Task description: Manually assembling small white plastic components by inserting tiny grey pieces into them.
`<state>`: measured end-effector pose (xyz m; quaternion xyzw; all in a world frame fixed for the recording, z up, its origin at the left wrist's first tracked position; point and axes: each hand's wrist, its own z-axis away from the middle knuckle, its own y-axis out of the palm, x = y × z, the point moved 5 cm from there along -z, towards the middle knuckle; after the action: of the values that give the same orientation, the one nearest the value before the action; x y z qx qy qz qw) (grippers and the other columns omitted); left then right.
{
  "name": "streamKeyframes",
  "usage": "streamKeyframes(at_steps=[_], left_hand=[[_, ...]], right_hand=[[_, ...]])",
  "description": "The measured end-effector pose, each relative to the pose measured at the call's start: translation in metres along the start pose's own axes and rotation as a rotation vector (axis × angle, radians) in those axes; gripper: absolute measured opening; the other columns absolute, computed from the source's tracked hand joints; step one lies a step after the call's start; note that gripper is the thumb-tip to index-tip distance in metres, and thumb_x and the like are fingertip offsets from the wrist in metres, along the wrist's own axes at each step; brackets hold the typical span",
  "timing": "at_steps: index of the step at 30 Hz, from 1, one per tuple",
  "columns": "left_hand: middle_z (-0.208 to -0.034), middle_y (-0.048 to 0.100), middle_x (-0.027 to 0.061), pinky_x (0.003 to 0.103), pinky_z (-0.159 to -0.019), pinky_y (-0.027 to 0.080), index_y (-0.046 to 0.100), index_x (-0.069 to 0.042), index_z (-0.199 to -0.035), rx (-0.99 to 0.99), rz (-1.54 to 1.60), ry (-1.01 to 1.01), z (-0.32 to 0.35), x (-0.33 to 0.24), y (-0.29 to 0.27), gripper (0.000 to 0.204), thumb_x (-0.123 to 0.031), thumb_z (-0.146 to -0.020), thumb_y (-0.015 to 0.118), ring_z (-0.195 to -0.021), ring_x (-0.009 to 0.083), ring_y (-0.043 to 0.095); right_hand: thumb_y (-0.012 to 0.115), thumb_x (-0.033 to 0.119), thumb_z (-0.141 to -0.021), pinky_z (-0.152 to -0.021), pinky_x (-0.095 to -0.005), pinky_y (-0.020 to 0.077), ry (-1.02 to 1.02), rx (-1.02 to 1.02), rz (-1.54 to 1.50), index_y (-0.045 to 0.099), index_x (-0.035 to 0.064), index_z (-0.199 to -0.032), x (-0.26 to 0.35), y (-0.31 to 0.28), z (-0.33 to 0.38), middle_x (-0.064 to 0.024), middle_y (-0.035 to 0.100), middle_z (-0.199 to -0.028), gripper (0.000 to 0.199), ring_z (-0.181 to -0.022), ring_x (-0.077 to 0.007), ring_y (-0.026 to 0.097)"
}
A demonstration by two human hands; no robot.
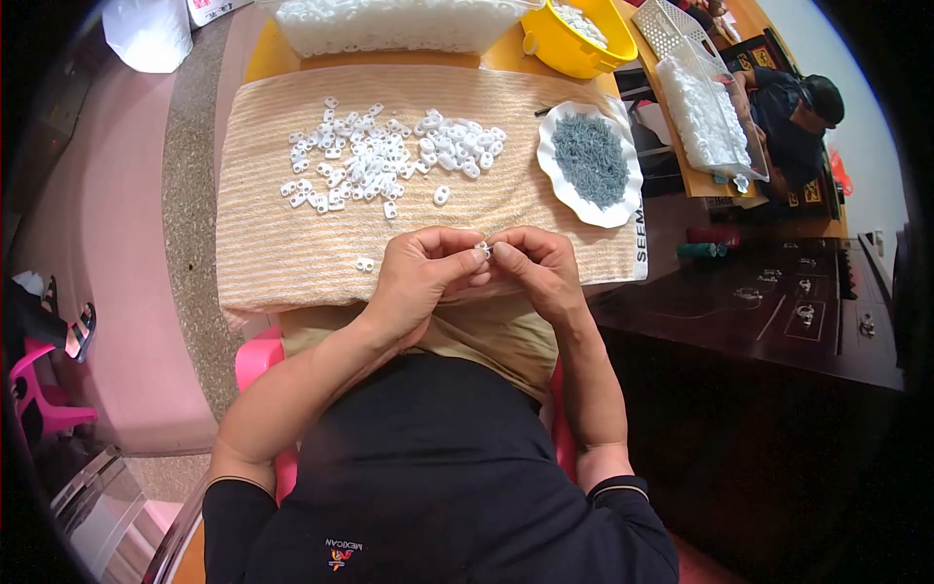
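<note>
Fingertips of my left hand [428, 273] and my right hand [540, 268] meet over the near part of a striped cloth [263, 224]. Both pinch a small white plastic piece [484, 250], mostly covered by the fingers. Left of my left hand lies a single white piece with two holes [365, 264]. Farther off is a loose pile of similar white two-hole pieces [365, 161], with a cluster of rounded white pieces [462, 144] beside it. One rounded piece [441, 195] lies apart. A scalloped white plate [611, 216] at the right holds many small grey parts [591, 161].
Along the table's far side stand a clear bin of white pieces [389, 27] and a yellow basin [564, 58]. Another person [793, 117] sits at the far right beside a clear box [705, 122]. A dark wooden cabinet [759, 302] stands right; a pink stool [49, 394] left.
</note>
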<state>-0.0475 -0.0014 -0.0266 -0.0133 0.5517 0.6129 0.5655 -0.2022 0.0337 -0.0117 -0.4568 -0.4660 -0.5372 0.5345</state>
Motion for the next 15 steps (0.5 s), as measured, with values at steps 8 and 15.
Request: streamKeyframes(at_steps=[8,15], left_hand=[[-0.093,0.067,0.0084,0.026,-0.076,0.057,0.063,0.002,-0.103,0.008,-0.006,-0.005,-0.001,0.002,-0.002,0.017,-0.005,-0.088,0.065,-0.080,0.0133,0.066],[-0.093,0.067,0.0082,0.027,-0.076,0.057,0.062,0.002,-0.105,0.028,0.018,-0.011,0.001,-0.001,0.002,0.018,-0.005,-0.088,0.065,-0.081,0.0142,0.066]], right_hand=[[0.062,0.012,-0.093,-0.071,-0.0213,0.0491,-0.011,-0.001,0.032,0.068,-0.0033,-0.098,0.002,0.004,0.000,-0.0037,0.068,-0.085,0.017,-0.077,-0.0073,0.061],[0.062,0.013,-0.093,-0.071,-0.0217,0.0503,0.002,0.021,0.039,0.067,-0.0046,-0.103,0.013,0.002,-0.002,-0.0055,0.068,-0.086,0.021,-0.079,-0.0079,0.062]])
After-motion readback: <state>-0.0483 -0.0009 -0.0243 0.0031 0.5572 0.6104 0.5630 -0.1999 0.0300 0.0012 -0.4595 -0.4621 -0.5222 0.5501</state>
